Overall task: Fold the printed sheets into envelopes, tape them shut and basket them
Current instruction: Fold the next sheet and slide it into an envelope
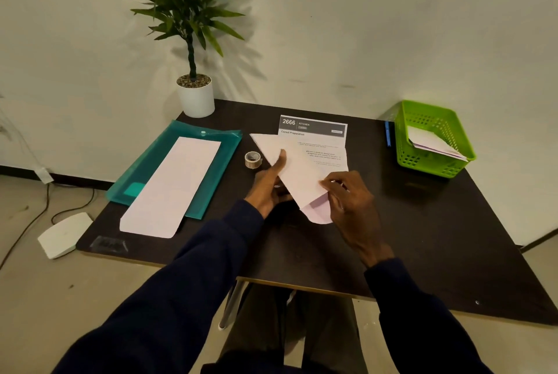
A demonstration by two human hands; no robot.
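Your left hand [267, 183] is pressing one straight index finger onto the diagonal flap of the printed sheet [305, 162], while your right hand [350, 198] is pinching the sheet's near corner between curled fingers and thumb. The sheet is lying flat in the middle of the desk [422, 222], with the tape roll [253, 159] just beside its left edge and the green basket [422, 162] well off to the right. You are probably dealing with thin, light, floppy paper that is likely sliding easily on this smooth top and taking any stray crease for good. Pinning the flap while gripping only corners and edges is looking like the safest hold.
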